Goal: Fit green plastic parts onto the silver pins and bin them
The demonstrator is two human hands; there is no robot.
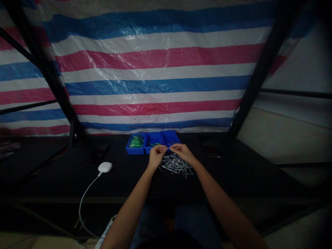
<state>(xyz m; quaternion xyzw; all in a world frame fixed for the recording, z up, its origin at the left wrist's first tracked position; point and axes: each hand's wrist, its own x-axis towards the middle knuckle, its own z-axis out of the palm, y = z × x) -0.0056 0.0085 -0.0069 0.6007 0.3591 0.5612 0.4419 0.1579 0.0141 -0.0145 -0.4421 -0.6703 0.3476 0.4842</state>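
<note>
My left hand [157, 154] and my right hand [182, 152] meet above the front of the blue bins, fingertips pinched. A thin, light-coloured piece [168, 148], which looks like a screw, spans the small gap between them, with both hands closed on its ends. Its exact shape is too small to make out. Just below lies a loose pile of long metal screws [176, 164], partly covered by my hands. The left blue bin [135, 151] holds green plastic pieces in a clear bag [136, 141]. Some green pieces [155, 144] lie in the middle bin, and a few metal screws in the right bin [169, 135].
A white rounded device [105, 167] with a white cable stands left on the black table [124, 188]. Dark phone-like objects lie at the left [97, 154] and right [213, 150]. Black metal posts rise on both sides before a striped tarp [155, 83].
</note>
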